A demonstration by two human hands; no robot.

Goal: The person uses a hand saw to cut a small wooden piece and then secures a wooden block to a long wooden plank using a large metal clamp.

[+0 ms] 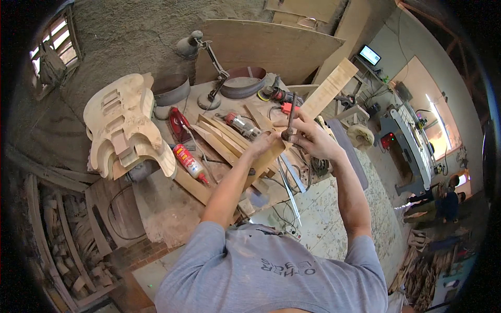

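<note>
Clock taken about the hands, 12 pointing away from the wearer. Left hand (263, 143), on the 9 o'clock side, has its fingers bent and drawn in close against the wooden piece (271, 159), which lies at 7 o'clock, between the forearms above the bench. Right hand (318, 141), at 3 o'clock, has its fingers curled around a dark metal bar (290, 117), little gap left, the thumb beside its knobbed lower end. The bar stands nearly upright at 12 o'clock; a pale board (331, 86) runs outward toward 1 to 2 o'clock. Because the hands cover the contact point, I cannot tell whether the bar is clamped to the wood or merely held against it. Judged step: setting or tightening the bar at the wood, left steadying, right working the metal. The next move would call for the left to keep the wood from twisting while the right seats the bar squarely, clear of the left fingertips. Nearby: guitar-shaped body (133, 117) toward 9, red-and-white bottle (189, 161) between 8 and 9, metal strips (293, 175) near 6.
</note>
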